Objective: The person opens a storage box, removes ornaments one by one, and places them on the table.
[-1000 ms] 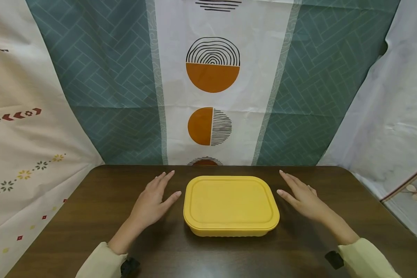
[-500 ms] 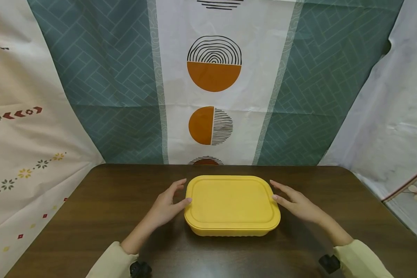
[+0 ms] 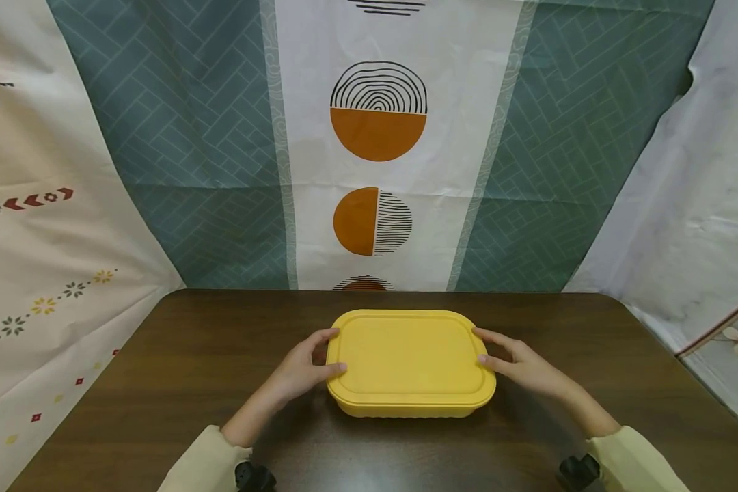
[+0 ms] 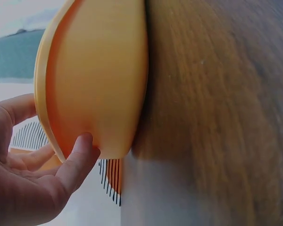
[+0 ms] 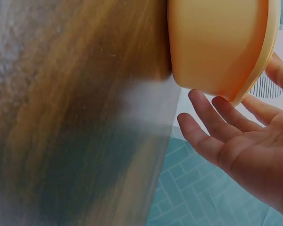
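A yellow plastic storage box (image 3: 406,411) stands on the table with its flat, rounded-corner lid (image 3: 408,355) on. My left hand (image 3: 300,369) holds the lid's left edge, thumb on the top and index finger at the far-left corner. In the left wrist view, fingertips (image 4: 85,141) reach below the rim beside the box wall (image 4: 99,70). My right hand (image 3: 525,365) holds the opposite edge with thumb and index finger. The right wrist view shows its other fingers (image 5: 205,110) spread below the rim, near the wall. What is inside the box is hidden.
The dark brown wooden table (image 3: 160,383) extends to both sides and in front of the box. A patterned cloth (image 3: 375,171) hangs behind its far edge. White cloths hang at left (image 3: 55,273) and right (image 3: 682,205). Black devices (image 3: 255,476) sit at both wrists.
Both hands have moved inward from beside the box, and their thumbs and fingers now touch the lid's left and right edges. The box has stayed in place.
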`<state>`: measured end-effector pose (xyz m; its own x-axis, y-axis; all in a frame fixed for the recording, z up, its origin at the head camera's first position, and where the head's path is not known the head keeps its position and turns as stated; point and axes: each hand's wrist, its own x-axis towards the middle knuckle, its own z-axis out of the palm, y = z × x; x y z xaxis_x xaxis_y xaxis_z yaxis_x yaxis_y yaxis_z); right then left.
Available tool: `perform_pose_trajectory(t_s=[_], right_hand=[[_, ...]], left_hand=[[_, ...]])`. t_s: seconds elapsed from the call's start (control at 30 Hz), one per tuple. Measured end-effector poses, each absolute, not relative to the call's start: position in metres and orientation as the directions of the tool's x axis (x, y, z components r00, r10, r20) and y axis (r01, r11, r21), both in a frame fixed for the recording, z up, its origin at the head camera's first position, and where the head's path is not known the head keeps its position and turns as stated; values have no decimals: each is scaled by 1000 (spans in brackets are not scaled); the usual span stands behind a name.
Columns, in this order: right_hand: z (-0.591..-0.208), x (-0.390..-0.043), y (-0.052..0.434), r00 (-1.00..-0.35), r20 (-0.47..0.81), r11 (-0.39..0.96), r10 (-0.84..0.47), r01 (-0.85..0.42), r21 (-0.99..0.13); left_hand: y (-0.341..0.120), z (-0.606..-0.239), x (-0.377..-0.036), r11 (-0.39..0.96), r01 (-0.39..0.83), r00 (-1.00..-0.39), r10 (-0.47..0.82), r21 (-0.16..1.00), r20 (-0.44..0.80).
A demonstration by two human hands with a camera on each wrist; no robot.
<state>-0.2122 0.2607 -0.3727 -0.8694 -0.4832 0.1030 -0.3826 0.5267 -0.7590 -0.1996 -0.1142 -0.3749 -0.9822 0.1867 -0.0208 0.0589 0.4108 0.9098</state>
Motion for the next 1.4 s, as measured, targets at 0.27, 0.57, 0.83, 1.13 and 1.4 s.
perform_pose_trajectory(t_s=[0.27,0.57,0.83,1.13,1.4], right_hand=[[-375,-211,261,-871,113,521,-478,-385,-762],[-372,-206,256,-863,128,531,-488,-410,-741],[-368,-200,253,-857,139,572,-496,-443,-690],[-367,-196,250,-872,175,651,-458,-463,-602],[-367,-196,250,-870,258,618,-421,-483,-620]], left_hand=[[-115,-379,-201,424,58,-979,201,904,-32],[-117,-377,-196,524,132,-967,255,842,-8],[-116,-377,-193,583,207,-959,279,786,45],[-115,-379,-192,558,245,-956,274,793,103],[-115,-379,-191,552,316,-946,249,772,209]])
